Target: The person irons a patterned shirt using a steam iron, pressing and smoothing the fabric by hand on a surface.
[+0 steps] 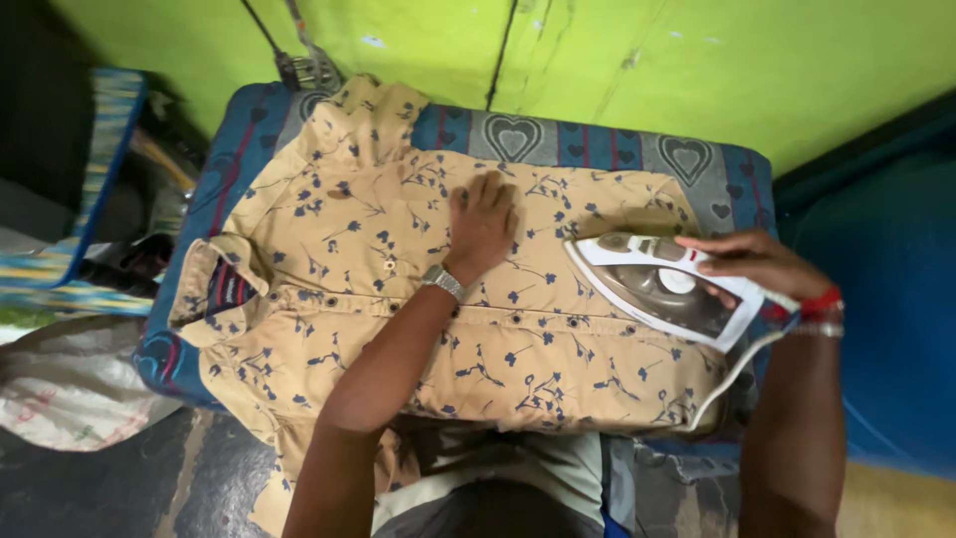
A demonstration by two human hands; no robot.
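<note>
Green-walled room, padded blue board (717, 174): shirt (378, 249) spread flat, left hand (481, 224) pressing centre, right hand (759, 261) gripping iron (662, 287) at 3 o'clock, most cloth seemingly still unpressed.

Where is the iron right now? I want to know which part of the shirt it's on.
In the head view the iron sits on the right part of the tan floral shirt, gripped by the right hand.
</note>
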